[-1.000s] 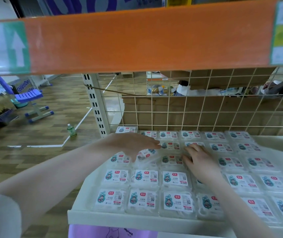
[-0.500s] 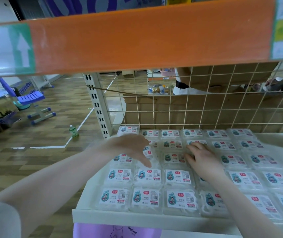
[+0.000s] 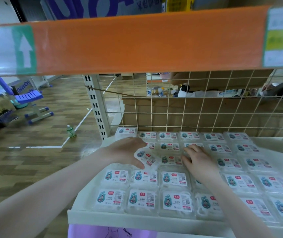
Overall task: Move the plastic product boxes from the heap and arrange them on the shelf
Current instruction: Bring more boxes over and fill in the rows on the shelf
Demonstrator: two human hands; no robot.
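Observation:
Several clear plastic boxes with teal-and-red labels [image 3: 176, 179] lie flat in neat rows on the white shelf [image 3: 137, 219]. My left hand [image 3: 125, 152] reaches over the left side of the rows. Between its thumb and fingers it grips one box [image 3: 146, 158], which is tilted askew in the third row from the back. My right hand [image 3: 199, 162] rests flat, fingers straight, on the boxes just right of it. No heap of boxes is in view.
An orange shelf beam [image 3: 137, 43] crosses overhead, close to the camera. A wire grid [image 3: 188, 109] backs the shelf, and a slotted upright [image 3: 97, 107] stands at its left corner. On the wood floor at left are a green bottle [image 3: 70, 131] and a purple stool [image 3: 29, 98].
My left hand has drawn back slightly and brought its box down, tilted, into the third row. My right hand has stayed on the neighbouring boxes.

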